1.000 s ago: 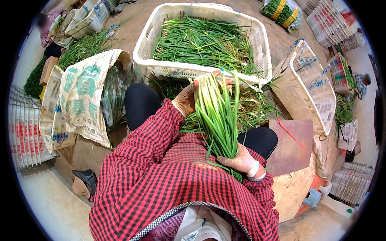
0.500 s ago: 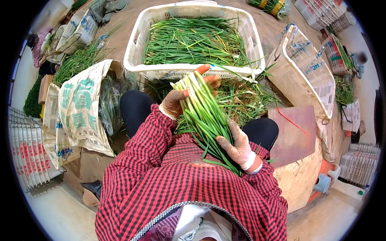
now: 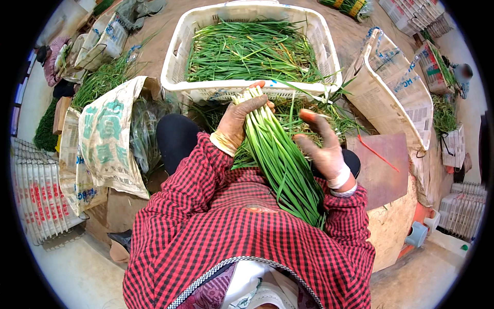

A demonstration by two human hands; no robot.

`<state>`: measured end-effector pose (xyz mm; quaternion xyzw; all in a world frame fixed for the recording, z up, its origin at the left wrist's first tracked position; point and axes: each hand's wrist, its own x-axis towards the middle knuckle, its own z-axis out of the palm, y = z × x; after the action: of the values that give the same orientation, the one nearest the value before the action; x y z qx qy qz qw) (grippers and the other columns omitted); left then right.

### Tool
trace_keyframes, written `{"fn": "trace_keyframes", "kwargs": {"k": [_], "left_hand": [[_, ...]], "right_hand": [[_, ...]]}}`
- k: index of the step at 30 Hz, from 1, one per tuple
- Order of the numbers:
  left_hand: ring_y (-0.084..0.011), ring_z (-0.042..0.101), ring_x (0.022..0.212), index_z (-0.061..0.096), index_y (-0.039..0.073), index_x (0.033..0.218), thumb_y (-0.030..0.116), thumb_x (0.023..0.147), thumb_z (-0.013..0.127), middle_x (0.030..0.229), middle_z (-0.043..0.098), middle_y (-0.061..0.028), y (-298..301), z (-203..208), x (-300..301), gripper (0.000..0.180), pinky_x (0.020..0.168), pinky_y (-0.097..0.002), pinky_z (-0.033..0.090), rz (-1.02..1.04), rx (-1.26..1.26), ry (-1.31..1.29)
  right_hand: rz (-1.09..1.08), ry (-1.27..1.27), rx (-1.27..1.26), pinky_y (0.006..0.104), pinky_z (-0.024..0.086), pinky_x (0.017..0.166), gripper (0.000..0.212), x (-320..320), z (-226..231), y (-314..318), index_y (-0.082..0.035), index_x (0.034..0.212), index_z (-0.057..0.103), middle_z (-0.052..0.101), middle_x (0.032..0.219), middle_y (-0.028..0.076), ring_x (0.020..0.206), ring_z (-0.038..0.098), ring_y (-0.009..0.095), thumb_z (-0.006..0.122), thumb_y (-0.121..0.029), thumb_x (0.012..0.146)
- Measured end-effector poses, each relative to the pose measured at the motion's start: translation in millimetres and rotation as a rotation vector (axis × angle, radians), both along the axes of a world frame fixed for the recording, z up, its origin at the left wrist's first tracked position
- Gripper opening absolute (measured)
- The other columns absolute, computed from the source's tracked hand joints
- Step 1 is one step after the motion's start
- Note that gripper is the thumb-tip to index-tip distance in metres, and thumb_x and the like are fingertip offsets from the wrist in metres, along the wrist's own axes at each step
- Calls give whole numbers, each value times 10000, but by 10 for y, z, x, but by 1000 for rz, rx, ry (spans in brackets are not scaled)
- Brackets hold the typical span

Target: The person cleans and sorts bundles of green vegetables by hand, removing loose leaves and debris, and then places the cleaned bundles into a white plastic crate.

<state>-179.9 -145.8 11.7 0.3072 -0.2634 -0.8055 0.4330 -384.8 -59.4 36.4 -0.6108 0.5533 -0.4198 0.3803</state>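
My left hand (image 3: 237, 121), in a soiled thin glove, is closed around the pale stem ends of a bunch of garlic chives (image 3: 283, 159). The bunch slants down to the right, its green leaf tips lying against my checked jacket. Just right of the bunch, my right hand (image 3: 327, 152), gloved too, is raised with its fingers apart and holds nothing. Beyond my hands stands a white plastic crate (image 3: 252, 88) holding a layer of loose chives (image 3: 252, 51). More loose chives and trimmings (image 3: 329, 121) lie between my knees and the crate.
A printed white sack (image 3: 110, 136) and clear plastic bags (image 3: 149, 131) stand at my left. To the right are an open white container (image 3: 388, 92) and a brown board (image 3: 381, 167) with a red strip (image 3: 378, 153). Another person (image 3: 54, 62) is at the far left.
My right hand has let go of the leafy part of the bunch and opened beside it. My left hand now wraps the stem ends, and the bunch has shifted slightly right.
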Motion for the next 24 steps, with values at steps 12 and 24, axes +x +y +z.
{"fn": "trace_keyframes", "kwargs": {"k": [12, 24], "left_hand": [[-282, 563, 1062, 286, 13, 1373, 144, 781, 655, 1134, 581, -157, -83, 22, 152, 709, 968, -456, 432, -280, -102, 381], [-261, 616, 838, 468, -17, 1147, 46, 793, 586, 849, 594, -89, -163, 201, 64, 378, 833, -437, 515, -99, -2, 277]], "right_hand": [[153, -384, 414, 247, 464, 726, 285, 331, -23, -231, 17, 1002, 623, 635, 851, 44, 794, 564, 96, 643, -222, 849], [11, -246, 2, 230, 444, 627, 91, 271, 79, -372, -36, 869, 608, 565, 757, -8, 680, 513, 69, 657, -50, 793]]}}
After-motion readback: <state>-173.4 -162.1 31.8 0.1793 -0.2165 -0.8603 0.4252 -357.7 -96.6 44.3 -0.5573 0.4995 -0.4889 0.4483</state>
